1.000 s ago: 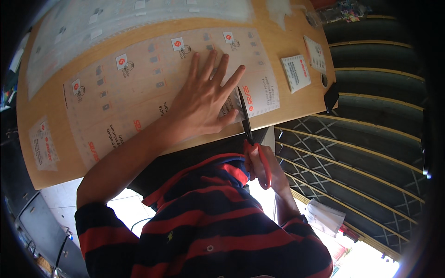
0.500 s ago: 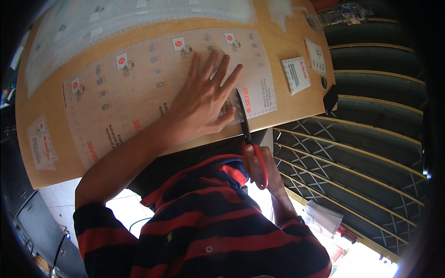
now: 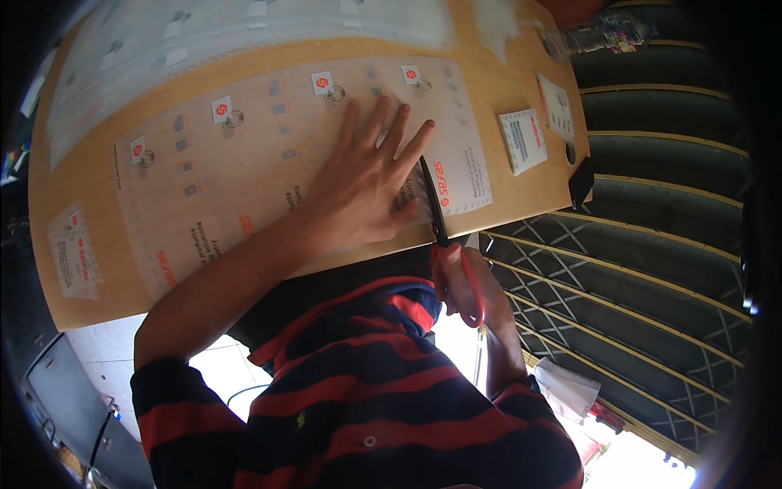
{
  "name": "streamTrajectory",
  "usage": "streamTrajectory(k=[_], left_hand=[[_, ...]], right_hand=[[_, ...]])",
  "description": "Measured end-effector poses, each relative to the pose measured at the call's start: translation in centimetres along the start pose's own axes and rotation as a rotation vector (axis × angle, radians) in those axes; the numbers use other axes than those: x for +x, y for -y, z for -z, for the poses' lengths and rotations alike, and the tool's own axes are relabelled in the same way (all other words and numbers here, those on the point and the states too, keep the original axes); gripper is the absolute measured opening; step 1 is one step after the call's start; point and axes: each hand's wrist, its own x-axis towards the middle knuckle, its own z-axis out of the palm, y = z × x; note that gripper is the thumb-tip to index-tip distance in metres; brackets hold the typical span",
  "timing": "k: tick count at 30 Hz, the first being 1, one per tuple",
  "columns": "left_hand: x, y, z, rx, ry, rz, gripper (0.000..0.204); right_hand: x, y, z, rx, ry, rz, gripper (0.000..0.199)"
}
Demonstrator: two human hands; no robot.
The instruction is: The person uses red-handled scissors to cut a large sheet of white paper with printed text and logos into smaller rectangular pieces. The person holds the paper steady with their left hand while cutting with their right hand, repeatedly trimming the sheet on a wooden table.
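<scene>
My left hand [image 3: 366, 179] lies flat with fingers spread on a translucent printed sheet [image 3: 244, 163] with red logos and small stamp prints. My right hand [image 3: 456, 277] grips red-handled scissors [image 3: 434, 200] at the table's near edge. Their dark blades point away from me and reach into the sheet from its near edge, just right of my left thumb. The blades look nearly together. Right of them lies the sheet's end section, with red and dark print. Part of the sheet is hidden under my left hand and forearm.
The wooden table [image 3: 521, 200] carries larger translucent sheets [image 3: 244, 33] at the far side. Two small printed packets [image 3: 521, 143] lie to the right, near a black object [image 3: 581, 182] on the edge. A cut printed piece [image 3: 73, 254] lies at left. A dark slatted shutter [image 3: 652, 187] stands beyond the right edge.
My right hand and the scissors have shifted slightly up and right in the picture, with the handles turned a little. My left hand stays flat on the sheet. The whole view has drifted slightly.
</scene>
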Motion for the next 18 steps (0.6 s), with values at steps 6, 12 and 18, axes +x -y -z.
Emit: streamTrajectory(k=[6, 12, 18], left_hand=[[0.0, -0.1, 0.0, -0.03, -0.011, 0.016, 0.088], [0.2, -0.2, 0.2, -0.029, -0.004, 0.021, 0.088], [0.2, 0.3, -0.2, -0.111, -0.069, 0.049, 0.075]], right_hand=[[0.1, 2.1, 0.7, -0.005, 0.035, -0.061, 0.083], [0.5, 2.4, 0.5, -0.012, -0.018, -0.051, 0.074], [0.4, 2.5, 0.1, -0.022, -0.065, -0.091, 0.073]])
